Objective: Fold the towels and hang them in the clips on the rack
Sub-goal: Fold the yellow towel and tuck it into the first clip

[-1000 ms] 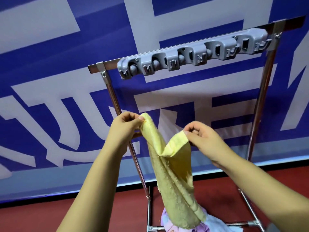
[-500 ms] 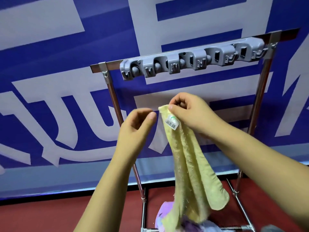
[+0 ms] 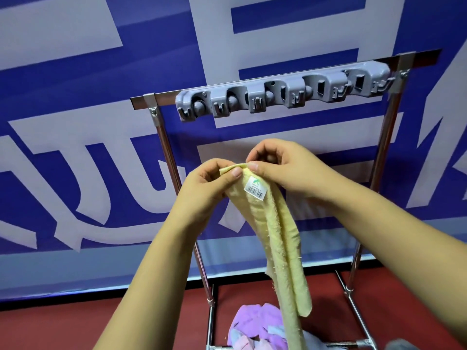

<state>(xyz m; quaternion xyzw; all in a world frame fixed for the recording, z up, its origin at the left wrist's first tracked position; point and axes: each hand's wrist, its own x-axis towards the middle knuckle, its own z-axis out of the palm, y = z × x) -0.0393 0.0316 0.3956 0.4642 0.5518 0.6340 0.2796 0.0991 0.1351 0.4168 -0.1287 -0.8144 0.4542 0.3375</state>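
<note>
A yellow towel (image 3: 278,238) hangs folded lengthwise in front of me, a white barcode label near its top. My left hand (image 3: 209,188) and my right hand (image 3: 280,168) both pinch its upper edge, fingertips almost touching. Above them, a grey strip of clips (image 3: 283,92) runs along the top bar of a chrome rack (image 3: 164,137); no towel hangs in any clip. The towel's lower end drops toward a pile at the rack's foot.
A heap of purple, pink and pale blue towels (image 3: 255,327) lies on the rack's lower bars. Behind the rack stands a blue and white banner wall (image 3: 75,147). The floor (image 3: 101,322) is dark red. The rack's right post (image 3: 384,137) stands beside my right arm.
My hands brought the two top corners together, folding the towel in half. My right hand held it alone for a moment; now my left hand pinches the top edge again.
</note>
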